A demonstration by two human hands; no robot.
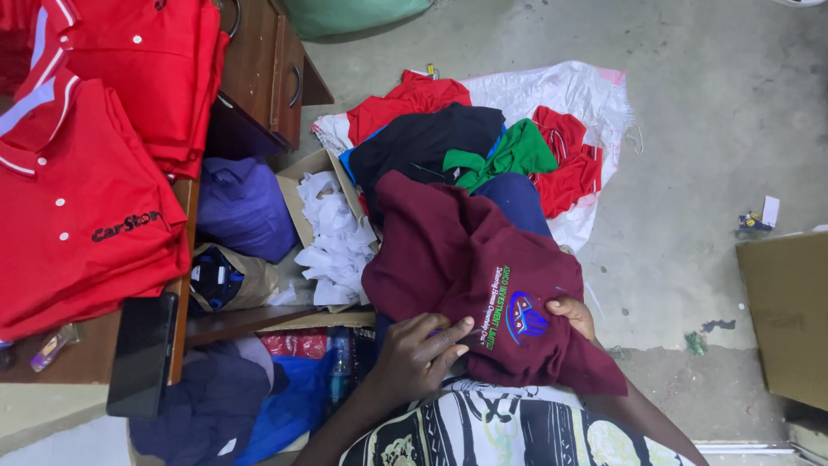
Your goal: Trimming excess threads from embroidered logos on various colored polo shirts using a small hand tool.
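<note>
A maroon shirt with a blue and red embroidered badge and green lettering lies spread over my lap. My left hand rests on its lower edge, fingers bent and pinching the cloth just left of the badge. My right hand grips the cloth to the right of the badge, with only the fingers showing and the rest tucked under the fabric. Both hands hold the part with the badge between them.
Red polo shirts are stacked on a wooden desk at left, with a dark phone at its edge. A box of white scraps stands below. Red, black and green garments lie on a white sack. A cardboard box sits at right.
</note>
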